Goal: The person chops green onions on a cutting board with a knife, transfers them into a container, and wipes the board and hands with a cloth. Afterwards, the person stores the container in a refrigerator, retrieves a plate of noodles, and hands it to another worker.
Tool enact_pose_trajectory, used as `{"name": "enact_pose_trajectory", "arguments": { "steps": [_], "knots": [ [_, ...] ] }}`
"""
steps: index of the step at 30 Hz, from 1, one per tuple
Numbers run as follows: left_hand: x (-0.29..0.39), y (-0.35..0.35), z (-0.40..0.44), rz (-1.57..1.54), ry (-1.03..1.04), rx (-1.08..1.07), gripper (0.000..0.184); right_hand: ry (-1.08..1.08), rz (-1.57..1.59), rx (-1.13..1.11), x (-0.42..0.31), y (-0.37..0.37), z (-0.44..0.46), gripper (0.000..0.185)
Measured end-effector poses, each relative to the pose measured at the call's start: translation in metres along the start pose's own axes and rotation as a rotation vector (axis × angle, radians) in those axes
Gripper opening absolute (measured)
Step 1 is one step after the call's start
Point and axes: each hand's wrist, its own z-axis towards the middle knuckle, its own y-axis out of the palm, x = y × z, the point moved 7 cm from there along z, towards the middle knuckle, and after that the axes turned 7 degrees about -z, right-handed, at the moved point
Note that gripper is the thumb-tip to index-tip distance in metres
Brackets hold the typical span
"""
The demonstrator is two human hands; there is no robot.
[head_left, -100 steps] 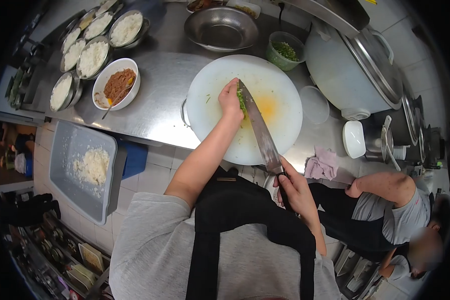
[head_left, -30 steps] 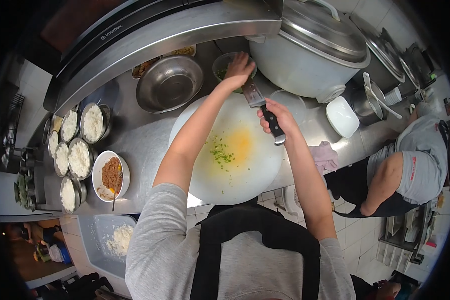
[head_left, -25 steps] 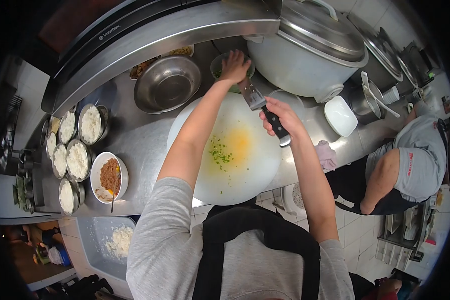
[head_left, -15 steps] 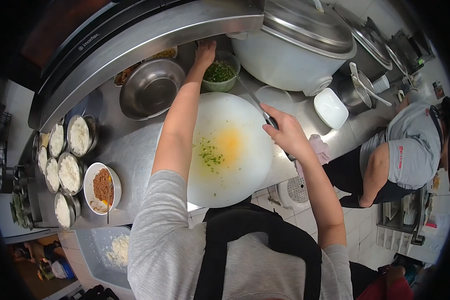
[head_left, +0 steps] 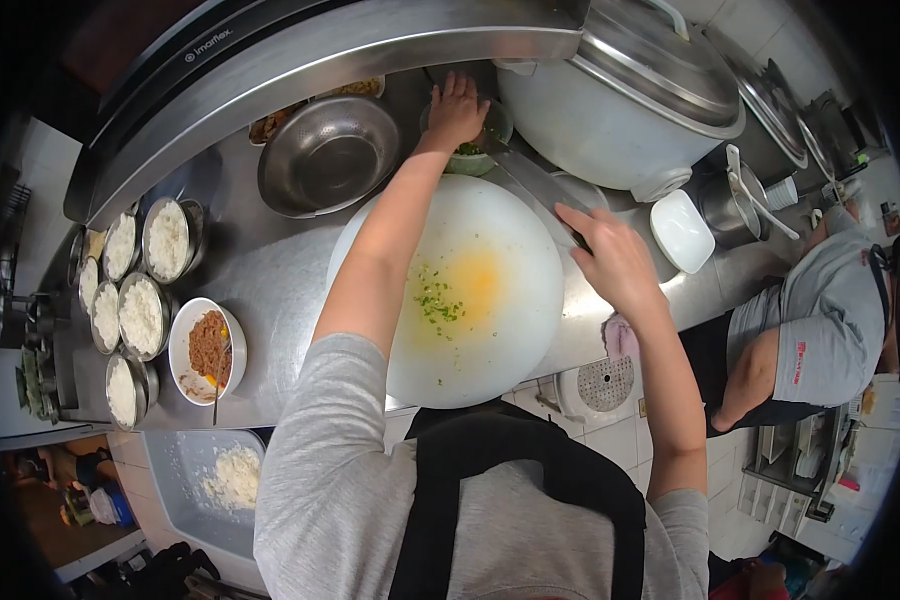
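My left hand (head_left: pixel 457 110) is stretched out over a light green plastic tub (head_left: pixel 477 165), palm down with its fingers extended. Chopped green onion (head_left: pixel 467 149) shows inside the tub, partly hidden by that hand. In my right hand (head_left: pixel 615 260) is the handle of a kitchen knife (head_left: pixel 540 183); its broad blade slants up to the tub's rim. Below both hands lies a round white cutting board (head_left: pixel 520 350), with scattered green onion bits (head_left: pixel 438 300) and an orange stain on its surface.
A steel bowl (head_left: pixel 310 165) stands left of the tub, a large rice cooker (head_left: pixel 610 130) to its right. Several bowls of rice (head_left: pixel 142 315) and a white bowl of shredded brown food (head_left: pixel 208 345) sit at left. Another person (head_left: pixel 810 300) stands at right, near a white dish (head_left: pixel 682 230).
My left hand has shifted from beside the tub to over it, covering much of the green onion. The knife remains in my right hand, its blade now showing more of its flat side.
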Motion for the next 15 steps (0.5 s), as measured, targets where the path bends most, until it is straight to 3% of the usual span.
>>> {"name": "enact_pose_trajectory", "arguments": {
  "steps": [1, 2, 4, 5, 6, 8, 9, 10, 12, 13, 14, 15],
  "knots": [
    [-0.001, -0.005, -0.002, 0.069, 0.065, 0.126, 0.052, 0.003, 0.001, -0.008, 0.000, -0.007, -0.013, 0.051],
    [-0.008, -0.003, -0.003, 0.065, 0.064, 0.121, 0.052, 0.034, 0.032, -0.041, 0.001, -0.013, -0.029, 0.051],
    [-0.016, -0.024, -0.005, -0.335, 0.067, 0.267, 0.033, 0.060, 0.061, -0.077, 0.007, -0.013, -0.059, 0.051],
    [-0.012, -0.040, -0.011, -0.433, 0.160, 0.470, 0.016, 0.097, 0.194, -0.065, 0.013, -0.008, -0.075, 0.051],
    [-0.009, -0.044, -0.015, -0.432, 0.154, 0.464, 0.016, 0.135, 0.328, -0.057, 0.019, -0.001, -0.091, 0.051],
    [-0.003, -0.042, -0.019, -0.474, 0.022, 0.238, 0.015, 0.225, 0.484, -0.098, 0.036, 0.037, -0.121, 0.052],
    [0.003, -0.041, -0.024, -0.261, 0.029, 0.212, 0.026, 0.316, 0.635, -0.132, 0.043, 0.058, -0.132, 0.052],
    [0.008, -0.047, -0.029, -0.254, 0.023, 0.219, 0.026, 0.304, 0.636, -0.134, 0.042, 0.068, -0.138, 0.052],
    [0.014, -0.031, -0.038, -0.188, -0.048, -0.115, 0.043, 0.240, 0.604, -0.100, 0.037, 0.080, -0.144, 0.052],
    [0.016, -0.032, -0.042, -0.194, 0.148, 0.148, 0.048, 0.171, 0.539, -0.071, 0.034, 0.083, -0.144, 0.053],
    [0.004, -0.018, -0.038, -0.187, 0.141, 0.144, 0.048, 0.166, 0.547, -0.078, 0.033, 0.085, -0.143, 0.053],
    [0.001, -0.017, -0.037, -0.344, 0.048, -0.041, 0.048, 0.150, 0.479, -0.118, 0.032, 0.089, -0.140, 0.053]
  ]
}}
